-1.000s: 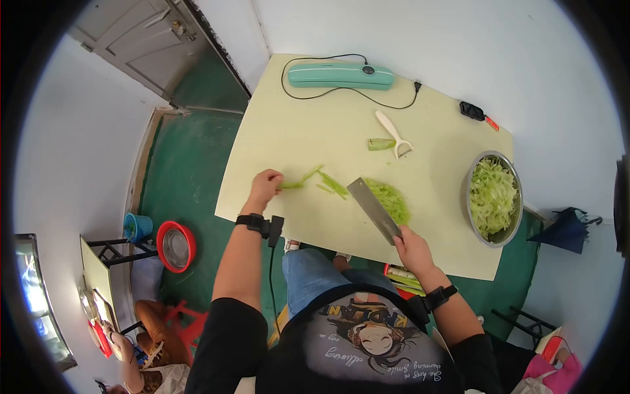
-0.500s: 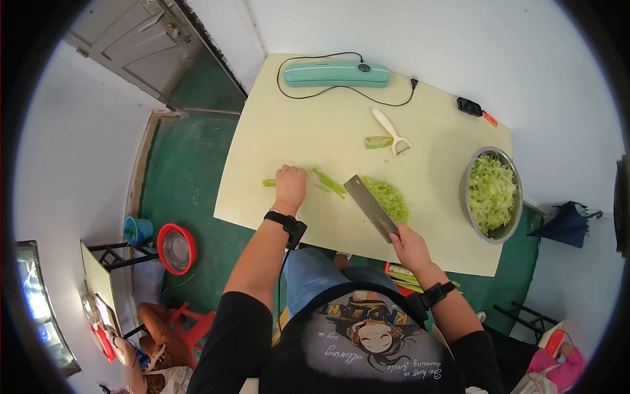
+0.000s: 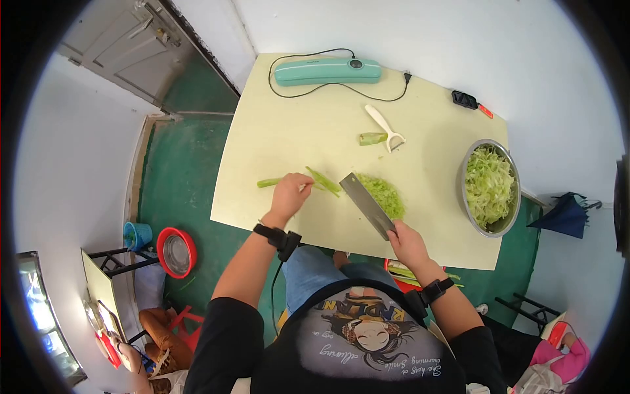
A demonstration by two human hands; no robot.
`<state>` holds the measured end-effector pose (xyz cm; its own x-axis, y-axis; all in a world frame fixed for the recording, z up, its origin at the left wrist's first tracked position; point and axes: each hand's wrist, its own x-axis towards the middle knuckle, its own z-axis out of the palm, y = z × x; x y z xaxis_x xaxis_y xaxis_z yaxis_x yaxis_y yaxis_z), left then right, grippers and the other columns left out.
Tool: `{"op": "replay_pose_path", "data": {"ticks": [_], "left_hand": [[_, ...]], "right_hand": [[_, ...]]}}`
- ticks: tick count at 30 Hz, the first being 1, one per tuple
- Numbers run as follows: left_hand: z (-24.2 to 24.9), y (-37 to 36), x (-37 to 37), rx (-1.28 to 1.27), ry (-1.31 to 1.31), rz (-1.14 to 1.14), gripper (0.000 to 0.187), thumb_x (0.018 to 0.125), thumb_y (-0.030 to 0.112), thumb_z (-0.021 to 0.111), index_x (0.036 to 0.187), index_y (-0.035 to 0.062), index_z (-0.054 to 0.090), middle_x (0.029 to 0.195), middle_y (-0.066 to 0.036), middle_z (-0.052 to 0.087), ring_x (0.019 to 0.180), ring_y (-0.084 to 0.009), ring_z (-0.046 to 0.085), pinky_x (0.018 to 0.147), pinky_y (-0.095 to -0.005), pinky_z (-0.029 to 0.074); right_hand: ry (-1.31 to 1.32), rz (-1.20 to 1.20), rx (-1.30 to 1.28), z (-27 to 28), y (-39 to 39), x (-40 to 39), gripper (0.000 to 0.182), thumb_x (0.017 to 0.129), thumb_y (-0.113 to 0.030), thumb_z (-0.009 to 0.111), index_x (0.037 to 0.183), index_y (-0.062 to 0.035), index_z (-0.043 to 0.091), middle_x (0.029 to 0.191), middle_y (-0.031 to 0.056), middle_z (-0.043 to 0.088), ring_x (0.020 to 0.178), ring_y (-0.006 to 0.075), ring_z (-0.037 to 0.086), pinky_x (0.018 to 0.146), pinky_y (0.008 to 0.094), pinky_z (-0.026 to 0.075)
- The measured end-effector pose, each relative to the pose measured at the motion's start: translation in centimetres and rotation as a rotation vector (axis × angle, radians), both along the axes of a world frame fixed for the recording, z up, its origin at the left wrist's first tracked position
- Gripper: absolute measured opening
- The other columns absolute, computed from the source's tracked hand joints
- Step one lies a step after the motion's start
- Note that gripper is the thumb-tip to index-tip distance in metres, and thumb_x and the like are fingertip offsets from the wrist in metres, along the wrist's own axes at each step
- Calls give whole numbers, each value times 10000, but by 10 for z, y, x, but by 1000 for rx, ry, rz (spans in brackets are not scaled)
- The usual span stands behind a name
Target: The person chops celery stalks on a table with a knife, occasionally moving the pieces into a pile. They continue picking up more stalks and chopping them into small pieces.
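Note:
My right hand point(image 3: 408, 244) is wrapped round the handle of a cleaver point(image 3: 367, 207), whose broad blade stands beside a heap of finely chopped green stalk point(image 3: 382, 196). My left hand point(image 3: 291, 197) is at the left, its thumb and fingers pinched together; what they hold, if anything, is too small to make out. A green stalk piece point(image 3: 268, 182) sticks out to the left behind that hand. Just right of its fingertips lie thin green stalk strips point(image 3: 323, 181). Farther back are a white peeler point(image 3: 384, 126) and a short green stump point(image 3: 372, 138) touching it.
A metal bowl point(image 3: 462, 187) of shredded pale-green vegetable stands at the table's right edge. At the back lies a teal corded appliance point(image 3: 328, 71), with a black object point(image 3: 464, 100) farther right. A red basin point(image 3: 192, 253) is on the floor at left. Other people sit behind at both sides.
My left hand has shifted slightly down and turned, its fingers now pinched to the right of the stalk piece. The cleaver stays by the chopped heap. The whole view has shifted slightly.

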<state>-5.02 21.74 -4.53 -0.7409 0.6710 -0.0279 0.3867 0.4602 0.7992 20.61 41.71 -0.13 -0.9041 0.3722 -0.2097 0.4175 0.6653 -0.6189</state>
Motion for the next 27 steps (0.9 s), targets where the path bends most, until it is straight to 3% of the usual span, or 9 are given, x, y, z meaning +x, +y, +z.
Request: {"op": "replay_pose_path", "data": {"ticks": [2, 5, 6, 8, 27], "left_hand": [[-5, -8, 18, -227, 462, -271, 237, 736, 52, 580, 966, 42, 635, 940, -100, 632, 850, -260, 596, 723, -340, 500], [-19, -21, 41, -366, 474, -421, 330, 722, 39, 572, 1051, 41, 595, 1035, -110, 588, 948, -269, 556, 797, -344, 476], [-20, -25, 47, -369, 473, -419, 330, 722, 39, 572, 1051, 41, 595, 1035, -110, 588, 948, -269, 556, 797, -344, 476], [-22, -34, 56, -132, 589, -248, 325, 717, 39, 565, 1041, 23, 584, 1057, -114, 575, 964, -285, 543, 826, -351, 464], [-33, -26, 61, -51, 551, -151, 110, 734, 104, 593, 842, 79, 599, 895, -39, 588, 830, -218, 558, 702, -327, 476]], "right_hand": [[-30, 9, 12, -1, -2, -2, 162, 860, -173, 539, 916, -41, 465, 788, 212, 580, 742, 417, 559, 635, 474, 451], [-13, 45, 12, 1, -6, -7, 155, 860, -166, 535, 930, -44, 468, 824, 209, 582, 750, 412, 561, 637, 473, 452], [-14, 48, 9, 3, -7, -10, 155, 860, -166, 535, 930, -44, 468, 824, 209, 582, 750, 412, 561, 637, 473, 452], [-41, 116, 28, 6, -12, -17, 149, 865, -162, 521, 943, -49, 464, 864, 201, 583, 763, 403, 565, 642, 471, 456], [-4, 230, 9, -3, -49, -60, 146, 864, -139, 493, 972, -66, 426, 852, 175, 568, 746, 388, 570, 629, 474, 455]]}}
